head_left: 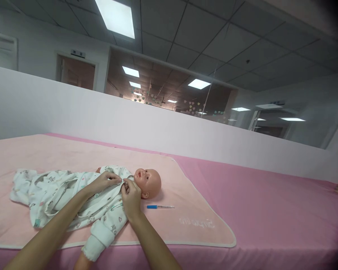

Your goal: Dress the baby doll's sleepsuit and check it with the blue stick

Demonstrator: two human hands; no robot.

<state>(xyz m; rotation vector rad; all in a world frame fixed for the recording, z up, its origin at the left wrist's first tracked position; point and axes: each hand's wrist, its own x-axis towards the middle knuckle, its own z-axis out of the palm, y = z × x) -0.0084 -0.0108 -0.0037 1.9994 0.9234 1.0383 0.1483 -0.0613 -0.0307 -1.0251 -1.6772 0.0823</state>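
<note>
A baby doll (pixel 150 183) lies on its back on a pale pink mat, its bald head toward the right. It wears a white baby gown (pixel 108 204) printed with small animals, which is rumpled over the body and legs. Both hands are at the gown's neckline, just below the doll's chin. My left hand (pixel 108 181) pinches the cloth from the chest side. Close beside it, my right hand (pixel 131 195) grips the gown's edge near the doll's cheek. Whatever small fastening lies between the fingertips is too small to make out.
A thermometer with a blue cap (pixel 160 207) lies on the mat, right of the doll's head. The pale pink mat (pixel 197 210) with white edging covers part of a darker pink sheet (pixel 270 210). Behind stands a low white wall (pixel 129 123) with a window above.
</note>
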